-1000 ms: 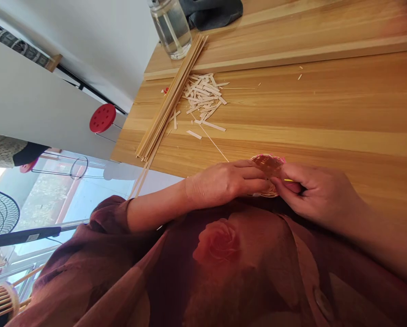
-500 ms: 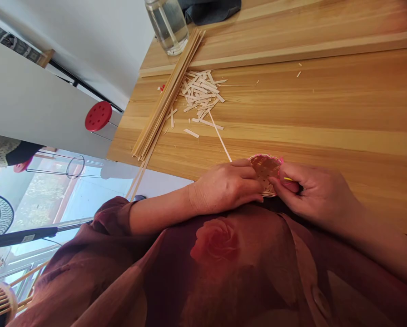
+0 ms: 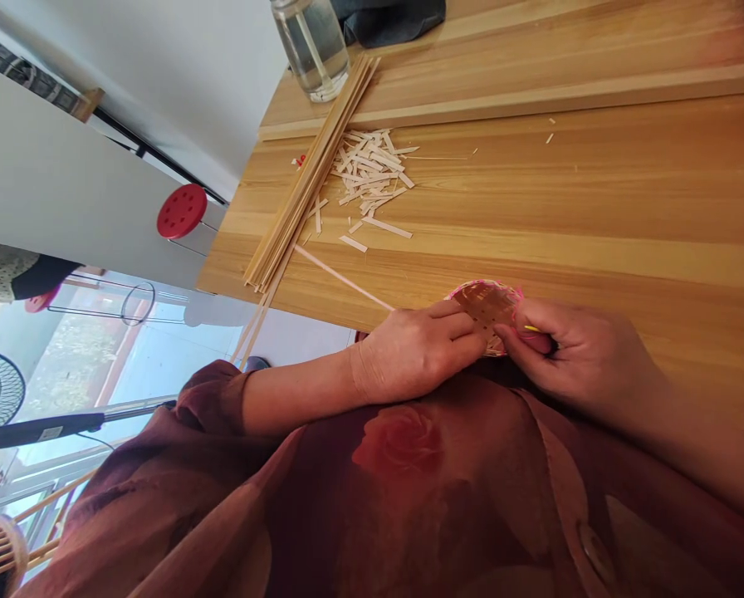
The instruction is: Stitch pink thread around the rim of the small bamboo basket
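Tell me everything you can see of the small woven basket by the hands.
The small woven basket is round and looks like thin plant strips, brownish, with pinkish edging on its rim and a pink tuft at the right. Its open inside partly shows. It sits at the table's near edge; whether it rests there is unclear. The left hand's fingers cover its left side; the right hand grips its right.

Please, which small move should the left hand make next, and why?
I would perhaps let the left hand gently draw the pale strip toward the small woven basket: a long length sticks out behind this hand, which is at one side of the basket, with the right hand at the other. The strip's other end is hidden.
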{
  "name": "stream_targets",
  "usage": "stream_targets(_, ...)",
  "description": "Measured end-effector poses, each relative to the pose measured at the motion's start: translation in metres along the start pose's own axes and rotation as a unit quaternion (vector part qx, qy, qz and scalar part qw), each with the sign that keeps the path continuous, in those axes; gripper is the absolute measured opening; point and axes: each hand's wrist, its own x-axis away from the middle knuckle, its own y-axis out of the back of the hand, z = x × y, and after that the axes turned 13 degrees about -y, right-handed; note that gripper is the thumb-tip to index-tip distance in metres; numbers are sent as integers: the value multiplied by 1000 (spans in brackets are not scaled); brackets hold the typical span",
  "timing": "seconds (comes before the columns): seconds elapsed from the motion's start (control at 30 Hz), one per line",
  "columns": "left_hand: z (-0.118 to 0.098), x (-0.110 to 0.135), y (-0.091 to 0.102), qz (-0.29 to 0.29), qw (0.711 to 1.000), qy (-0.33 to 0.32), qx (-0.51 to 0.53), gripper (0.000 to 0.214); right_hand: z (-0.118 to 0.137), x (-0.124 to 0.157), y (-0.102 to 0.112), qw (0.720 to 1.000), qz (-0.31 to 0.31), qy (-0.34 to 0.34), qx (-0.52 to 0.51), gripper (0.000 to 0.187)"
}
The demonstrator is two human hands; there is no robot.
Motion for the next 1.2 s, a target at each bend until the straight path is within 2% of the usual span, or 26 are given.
stream_targets(0.17, 1, 2, -4, -10, 1000, -7, 16, 23, -1, 0, 2, 1000, 18, -15, -5, 36)
stream_targets(0.37, 3, 3, -8, -58, 998, -19, 16, 22, -1, -3, 1, 1000, 22, -14, -8, 36)
stream_targets(0.57, 5, 6, -12, -62, 997, -15, 53, 21, 1, -3, 3, 1000, 21, -23, -3, 36)
stream_targets(0.7, 6, 5, -22, -114, 989, 13, 90, 16, 2, -1, 1, 1000, -3, -20, -1, 37)
stream_targets(0.8, 6, 3, -26, -155, 983, 10, 98, 16, 1, -1, 3, 1000, 1, -17, 8, 38)
stream_targets(0.9, 5, 3, -24, -132, 989, -10, 65, 21, 3, 0, 11, 999, 24, -4, 34, 31)
stream_targets(0.97, 5, 3, -21, -103, 994, -32, 30, 21, 6, 0, 18, 996, 33, 29, 72, 27)
stream_targets(1.1, 5, 2, -13, -76, 995, -70, -4, 20, 13, 2, 24, 983, 12, 86, 159, 25)
stream_targets(1.2, 6, 2, -12, -59, 995, -81, -5, 20, 14, 3, 18, 981, -5, 103, 167, 25)
